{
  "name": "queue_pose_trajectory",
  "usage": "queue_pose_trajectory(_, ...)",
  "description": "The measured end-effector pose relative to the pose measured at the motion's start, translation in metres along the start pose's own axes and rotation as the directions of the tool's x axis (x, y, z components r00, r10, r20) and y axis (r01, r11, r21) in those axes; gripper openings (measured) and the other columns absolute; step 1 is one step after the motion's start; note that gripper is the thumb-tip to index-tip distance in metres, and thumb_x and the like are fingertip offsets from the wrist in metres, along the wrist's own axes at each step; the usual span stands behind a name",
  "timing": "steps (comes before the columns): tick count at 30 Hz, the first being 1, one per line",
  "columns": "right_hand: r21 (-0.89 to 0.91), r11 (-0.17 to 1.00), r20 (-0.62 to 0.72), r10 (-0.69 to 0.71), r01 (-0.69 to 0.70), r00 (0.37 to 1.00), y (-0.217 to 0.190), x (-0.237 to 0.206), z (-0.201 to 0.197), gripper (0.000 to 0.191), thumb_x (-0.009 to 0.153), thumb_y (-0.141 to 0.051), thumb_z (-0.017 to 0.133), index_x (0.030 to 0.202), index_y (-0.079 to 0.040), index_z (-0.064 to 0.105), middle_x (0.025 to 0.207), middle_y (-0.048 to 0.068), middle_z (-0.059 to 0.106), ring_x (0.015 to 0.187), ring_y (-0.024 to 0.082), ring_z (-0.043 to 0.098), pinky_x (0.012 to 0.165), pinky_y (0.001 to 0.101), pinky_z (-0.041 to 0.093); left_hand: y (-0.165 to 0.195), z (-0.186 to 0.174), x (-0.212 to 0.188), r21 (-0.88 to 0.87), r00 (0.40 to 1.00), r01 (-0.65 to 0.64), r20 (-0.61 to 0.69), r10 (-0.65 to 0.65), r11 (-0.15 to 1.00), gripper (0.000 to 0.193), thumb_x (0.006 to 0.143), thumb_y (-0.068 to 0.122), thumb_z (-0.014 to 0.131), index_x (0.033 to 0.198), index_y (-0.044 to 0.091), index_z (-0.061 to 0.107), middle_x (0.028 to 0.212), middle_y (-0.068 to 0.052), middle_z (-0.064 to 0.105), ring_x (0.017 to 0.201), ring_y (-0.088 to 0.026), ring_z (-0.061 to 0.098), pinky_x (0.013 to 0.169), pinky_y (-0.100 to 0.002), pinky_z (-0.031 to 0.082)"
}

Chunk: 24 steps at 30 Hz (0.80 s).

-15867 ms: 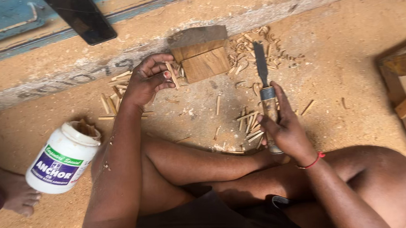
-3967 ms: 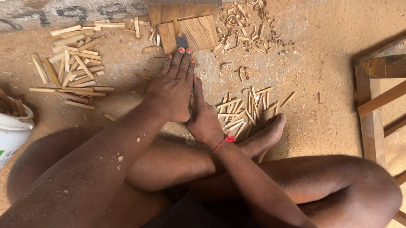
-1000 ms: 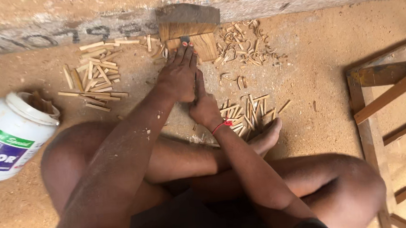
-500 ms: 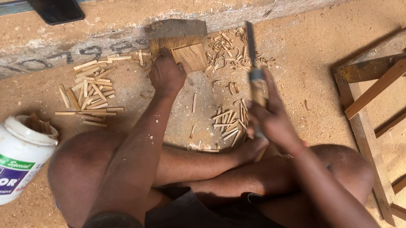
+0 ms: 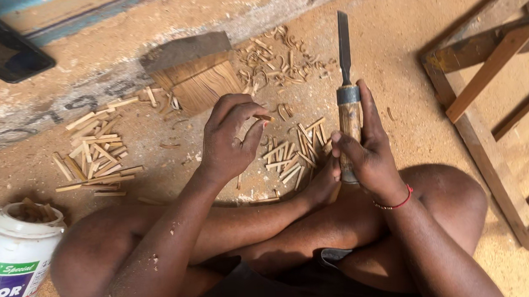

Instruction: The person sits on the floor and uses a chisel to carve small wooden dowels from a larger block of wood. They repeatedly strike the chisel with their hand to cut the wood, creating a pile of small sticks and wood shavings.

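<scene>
Bare sawdust floor lies right of the right hand (image 5: pixel 367 150) — until the wooden frame (image 5: pixel 477 84). Ahead of the left hand (image 5: pixel 230 141) the wood block (image 5: pixel 200 72) stands; sticks (image 5: pixel 94 157) crowd its left.

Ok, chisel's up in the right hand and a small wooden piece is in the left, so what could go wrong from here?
1. The right hand holds the chisel blade-up close to the left hand; a slip could cut the fingers pinching the small wood sliver.
2. The bare foot lies right beside the chisel handle, so a dropped tool could strike it.
3. Loose wood sticks on the floor could be knocked and scattered.
</scene>
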State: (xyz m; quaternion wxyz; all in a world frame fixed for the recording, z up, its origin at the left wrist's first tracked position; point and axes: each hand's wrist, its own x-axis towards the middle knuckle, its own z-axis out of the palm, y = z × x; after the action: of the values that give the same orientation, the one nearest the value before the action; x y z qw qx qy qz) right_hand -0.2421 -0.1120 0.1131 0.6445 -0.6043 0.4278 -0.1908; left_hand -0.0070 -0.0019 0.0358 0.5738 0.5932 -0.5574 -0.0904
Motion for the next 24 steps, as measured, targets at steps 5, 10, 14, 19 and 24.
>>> queue_pose_trajectory(5,0.043,0.998,-0.008,-0.039,0.040,0.999,-0.001,-0.004,-0.007,0.093,0.099,0.001,0.056,0.170,-0.025,0.003,0.083,0.008,0.060,0.057,0.016,0.060,0.049,0.0293,0.055,0.010,0.014,-0.008,-0.018,0.983,-0.008,0.181,0.011,1.000,0.030,0.088,0.003,0.082,0.113,0.008,0.067,0.114,-0.010,0.064,0.110,-0.028,0.066,0.093,-0.037,0.055)
queue_pose_trajectory(10,-0.041,0.995,-0.063,-0.096,0.094,0.993,0.005,-0.010,-0.017,0.091,0.101,0.006,0.056,0.170,-0.021,0.003,0.151,0.003,0.047,0.074,0.015,0.064,0.056,0.0309,0.060,-0.012,0.019,-0.015,0.146,0.967,0.032,0.245,-0.067,0.989,0.035,0.084,0.013,0.087,0.114,0.007,0.069,0.115,-0.014,0.065,0.110,-0.029,0.065,0.095,-0.041,0.057)
queue_pose_trajectory(14,0.048,0.989,-0.022,-0.140,0.141,0.990,0.015,-0.011,-0.022,0.092,0.100,0.007,0.054,0.170,-0.022,0.002,0.141,0.026,0.044,0.071,0.016,0.063,0.054,0.0297,0.059,-0.033,-0.025,-0.010,0.103,0.935,0.272,0.206,-0.288,0.957,0.015,0.098,0.009,0.079,0.111,0.007,0.071,0.117,-0.012,0.065,0.100,-0.018,0.072,0.083,-0.031,0.064)
queue_pose_trajectory(19,-0.229,0.925,0.059,-0.299,0.304,0.953,0.022,-0.006,-0.023,0.084,0.108,0.013,0.056,0.172,-0.017,0.012,0.171,0.022,0.025,0.098,0.017,0.061,0.080,0.0324,0.060,-0.044,-0.115,-0.012,0.256,0.941,0.311,0.054,-0.335,0.915,0.009,0.098,0.003,0.078,0.107,0.004,0.076,0.107,-0.011,0.070,0.086,-0.016,0.071,0.073,-0.030,0.059)
queue_pose_trajectory(24,-0.168,0.963,0.059,-0.203,0.210,0.977,0.014,-0.013,-0.006,0.090,0.100,0.013,0.050,0.175,-0.010,0.008,0.154,0.021,0.036,0.080,0.022,0.062,0.065,0.0338,0.056,-0.056,-0.214,-0.038,0.291,0.775,0.632,-0.253,-0.579,0.719,0.010,0.096,0.012,0.078,0.101,0.004,0.077,0.089,-0.011,0.076,0.076,-0.015,0.068,0.070,-0.030,0.054)
